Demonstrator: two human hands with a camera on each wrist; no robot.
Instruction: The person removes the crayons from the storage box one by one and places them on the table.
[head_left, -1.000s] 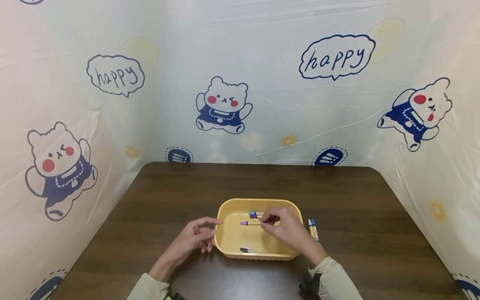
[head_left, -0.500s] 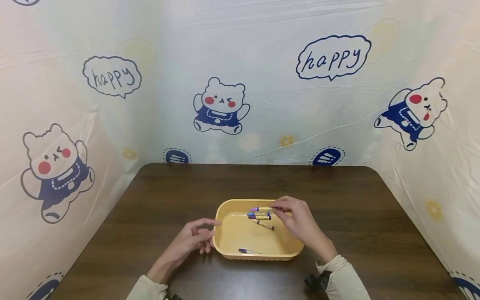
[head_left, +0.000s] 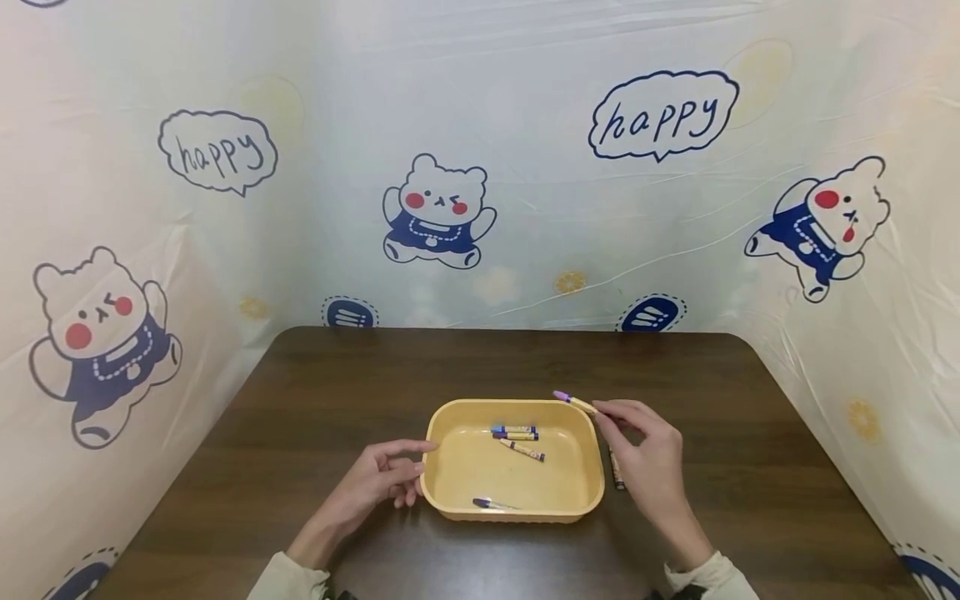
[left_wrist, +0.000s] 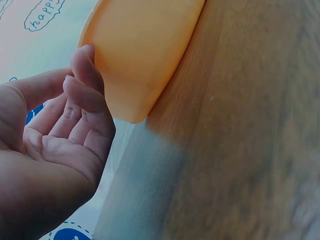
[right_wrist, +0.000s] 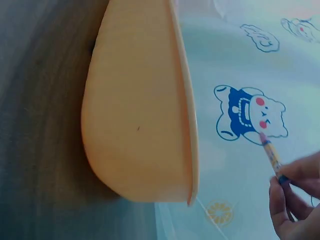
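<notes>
My right hand (head_left: 651, 454) pinches a purple-tipped crayon (head_left: 575, 402) by its rear end, beyond the back right corner of a yellow plastic bin (head_left: 555, 492). In the right wrist view the crayon (right_wrist: 271, 154) sits between thumb and fingertips, tip pointing away. My left hand (head_left: 375, 479) is at the bin's left side, index fingertip over the rim and thumb against the outer wall. Inside the bin lie a blue-tipped crayon (head_left: 516, 429), a dark-tipped one (head_left: 517, 436), a pale-tipped one (head_left: 523, 451) and a dark blue-tipped one (head_left: 491, 503) near the front wall.
Another crayon (head_left: 617, 471) lies on the table right of the bin, partly behind my right hand. The bin stands on a dark wooden table (head_left: 360, 375). A pale curtain (head_left: 540, 208) with bear prints encloses its back and sides.
My right hand lifted the purple-tipped crayon from inside the bin and carried it right, past the rim. A pale-tipped crayon in the bin came into view. My left hand stayed at the rim.
</notes>
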